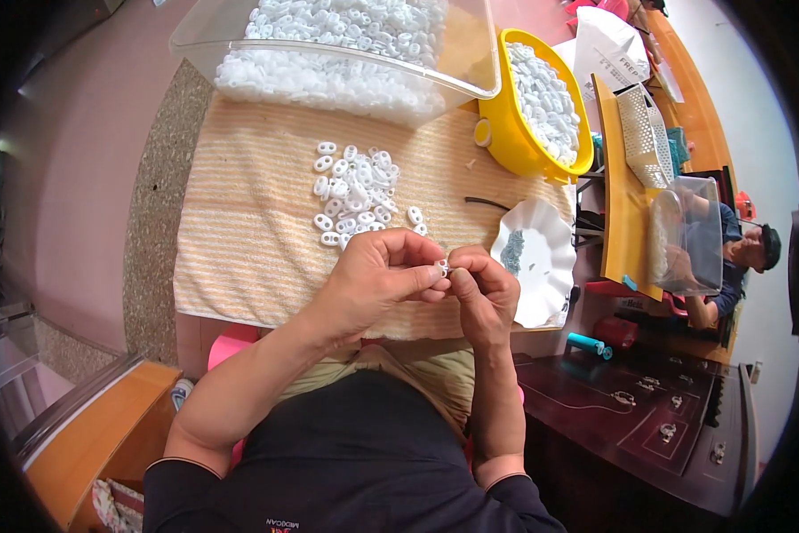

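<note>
The left hand (377,275) and the right hand (484,289) meet fingertip to fingertip, pinching one small white plastic piece (441,266) between them, both hands closed narrowly on it. Just beyond the left hand, a loose pile of white pieces (355,191) lies on the striped towel (239,240). Just right of the right hand sits a white scalloped dish (542,266) with small dark bits. Farther out stand a clear bin (346,80) and a yellow bowl (511,133), both full of white pieces.
</note>
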A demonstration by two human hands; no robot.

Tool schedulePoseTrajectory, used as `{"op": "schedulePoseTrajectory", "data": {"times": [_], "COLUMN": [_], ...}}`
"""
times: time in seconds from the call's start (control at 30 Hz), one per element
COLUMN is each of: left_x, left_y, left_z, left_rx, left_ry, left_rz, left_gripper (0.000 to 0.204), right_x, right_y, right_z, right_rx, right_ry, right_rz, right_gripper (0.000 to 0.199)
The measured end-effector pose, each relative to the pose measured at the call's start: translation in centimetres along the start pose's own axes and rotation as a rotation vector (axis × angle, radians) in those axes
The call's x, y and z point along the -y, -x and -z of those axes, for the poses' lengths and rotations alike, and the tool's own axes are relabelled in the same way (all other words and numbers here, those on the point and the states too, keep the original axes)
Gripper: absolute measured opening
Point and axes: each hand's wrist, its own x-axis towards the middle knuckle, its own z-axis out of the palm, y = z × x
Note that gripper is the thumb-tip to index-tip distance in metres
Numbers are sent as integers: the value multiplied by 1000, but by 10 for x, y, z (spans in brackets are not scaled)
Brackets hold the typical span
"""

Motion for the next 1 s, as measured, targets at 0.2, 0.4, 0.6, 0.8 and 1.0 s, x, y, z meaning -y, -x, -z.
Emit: {"op": "schedulePoseTrajectory", "data": {"times": [0.2,0.4,0.6,0.8,1.0], "left_x": [0,0,2,0,0], "left_y": [1,1,0,1,2], "left_z": [-2,-3,-1,-3,-4], "left_rx": [-21,-32,-27,-28,-40], "left_ry": [-19,0,0,-9,-22], "left_rz": [6,17,9,17,25], "left_gripper": [16,17,17,17,18], "right_x": [0,1,3,1,2], "right_y": [1,0,1,1,2], "right_z": [0,0,-1,0,-1], "right_rx": [-31,-1,15,16,15], "right_ry": [-12,-17,-20,-27,-31], "right_rz": [-18,-13,-16,-9,-4], "right_gripper": [7,6,7,5,4]}}
